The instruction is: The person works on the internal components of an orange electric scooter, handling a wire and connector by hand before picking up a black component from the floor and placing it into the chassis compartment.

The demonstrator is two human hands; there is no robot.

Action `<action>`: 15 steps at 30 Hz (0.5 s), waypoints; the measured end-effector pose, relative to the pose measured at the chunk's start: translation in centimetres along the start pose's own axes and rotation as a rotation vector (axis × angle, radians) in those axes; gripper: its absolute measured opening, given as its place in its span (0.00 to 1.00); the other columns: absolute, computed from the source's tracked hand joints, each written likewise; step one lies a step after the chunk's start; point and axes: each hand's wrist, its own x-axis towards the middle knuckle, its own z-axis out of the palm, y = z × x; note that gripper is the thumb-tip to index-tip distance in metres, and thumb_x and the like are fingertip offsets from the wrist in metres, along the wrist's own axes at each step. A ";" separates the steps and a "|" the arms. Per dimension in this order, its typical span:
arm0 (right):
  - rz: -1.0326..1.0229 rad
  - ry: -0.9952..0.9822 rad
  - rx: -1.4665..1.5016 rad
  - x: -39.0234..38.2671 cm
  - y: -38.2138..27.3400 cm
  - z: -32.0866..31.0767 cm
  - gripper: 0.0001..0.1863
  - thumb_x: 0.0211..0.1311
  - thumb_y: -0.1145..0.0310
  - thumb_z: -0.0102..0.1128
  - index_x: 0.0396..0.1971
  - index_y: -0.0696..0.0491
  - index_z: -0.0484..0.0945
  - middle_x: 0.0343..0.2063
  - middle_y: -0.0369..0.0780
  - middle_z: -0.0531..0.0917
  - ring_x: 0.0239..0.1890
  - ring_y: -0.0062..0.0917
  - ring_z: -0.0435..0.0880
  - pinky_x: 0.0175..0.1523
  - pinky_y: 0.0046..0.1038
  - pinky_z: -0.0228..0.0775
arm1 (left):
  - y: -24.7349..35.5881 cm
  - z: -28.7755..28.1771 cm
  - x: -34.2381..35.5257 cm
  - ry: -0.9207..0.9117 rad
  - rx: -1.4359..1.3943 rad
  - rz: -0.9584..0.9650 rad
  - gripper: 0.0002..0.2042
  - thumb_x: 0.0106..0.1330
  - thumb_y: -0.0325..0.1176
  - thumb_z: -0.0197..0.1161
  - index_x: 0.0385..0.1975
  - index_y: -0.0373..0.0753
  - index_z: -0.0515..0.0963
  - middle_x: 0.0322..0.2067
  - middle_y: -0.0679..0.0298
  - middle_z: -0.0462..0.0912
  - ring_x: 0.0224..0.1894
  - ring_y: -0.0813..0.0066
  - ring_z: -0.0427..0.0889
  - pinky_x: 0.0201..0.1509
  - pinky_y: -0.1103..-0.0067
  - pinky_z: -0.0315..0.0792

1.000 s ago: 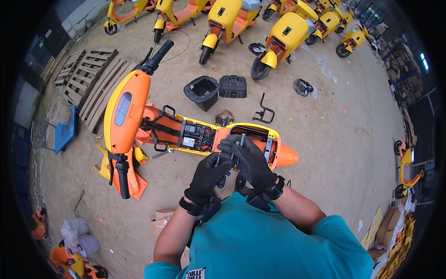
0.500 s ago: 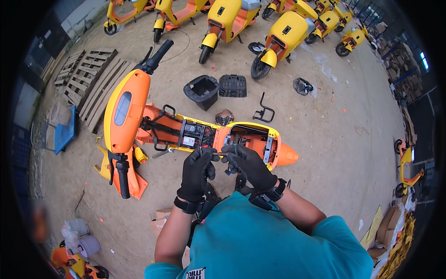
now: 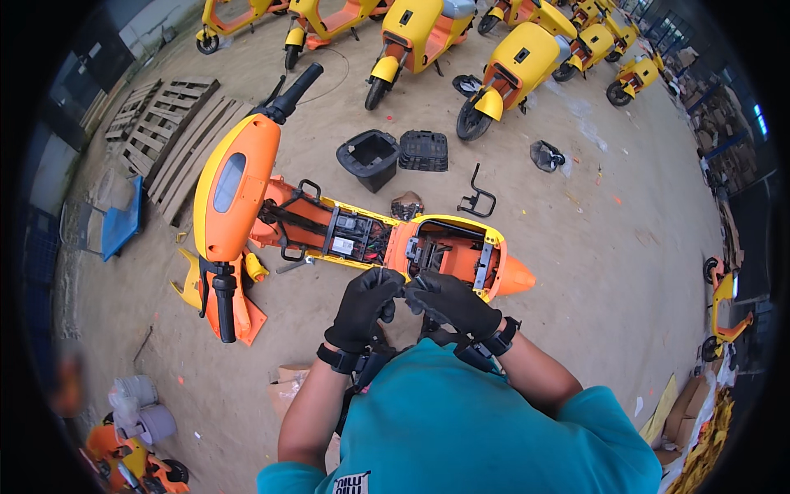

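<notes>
My left hand (image 3: 362,309) and my right hand (image 3: 453,305), both in black gloves, are close together just below the open rear body (image 3: 516,276) of an orange and yellow scooter. Their fingers are curled at the tips around something small, mostly hidden and too small to name. The scooter's handlebar head (image 3: 234,177) with a grey oval panel is at the left, its footboard open over black electrical parts (image 3: 350,230). A loose yellow and orange body panel (image 3: 247,317) lies beneath the handlebar.
A black bin (image 3: 370,169), a black lid (image 3: 424,148) and a bent black bar (image 3: 481,202) lie behind the scooter. Several yellow scooters (image 3: 514,66) stand beyond. Wooden pallets (image 3: 185,152) and a blue cart (image 3: 122,226) are left; cardboard (image 3: 683,416) is lower right.
My hands have come down from over the scooter body. The thin metal piece, upright and then level between my fingers, is now mostly hidden. The view has shifted slightly.
</notes>
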 end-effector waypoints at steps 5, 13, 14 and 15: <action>-0.050 -0.013 -0.165 0.1 1.7 -0.4 0.13 0.62 0.57 0.53 0.35 0.52 0.75 0.21 0.29 0.74 0.19 0.08 0.65 0.21 0.13 0.56 | -0.5 0.0 -0.2 -0.033 -0.077 0.001 0.11 0.64 0.34 0.52 0.40 0.36 0.74 0.26 0.69 0.74 0.23 0.85 0.71 0.25 0.88 0.64; 0.137 0.287 0.253 -1.9 2.4 -4.2 0.19 0.64 0.53 0.49 0.41 0.53 0.75 0.20 0.30 0.74 0.16 0.09 0.66 0.17 0.12 0.55 | -2.5 -4.8 0.4 -0.138 -0.784 0.006 0.18 0.68 0.39 0.44 0.50 0.34 0.68 0.45 0.54 0.75 0.50 0.60 0.74 0.59 0.63 0.64; 0.139 0.280 0.220 -2.0 2.6 -4.0 0.19 0.64 0.53 0.49 0.41 0.53 0.75 0.20 0.30 0.74 0.17 0.09 0.66 0.18 0.12 0.56 | -2.6 -5.0 0.3 -0.128 -0.769 0.010 0.18 0.68 0.38 0.44 0.50 0.34 0.67 0.46 0.53 0.74 0.51 0.60 0.73 0.59 0.63 0.64; 0.141 0.279 0.188 -2.1 2.2 -3.5 0.19 0.64 0.53 0.49 0.40 0.53 0.75 0.21 0.30 0.75 0.17 0.09 0.67 0.18 0.12 0.57 | -2.4 -5.0 0.3 -0.123 -0.753 0.012 0.18 0.67 0.38 0.44 0.51 0.34 0.67 0.47 0.52 0.73 0.52 0.59 0.72 0.59 0.63 0.64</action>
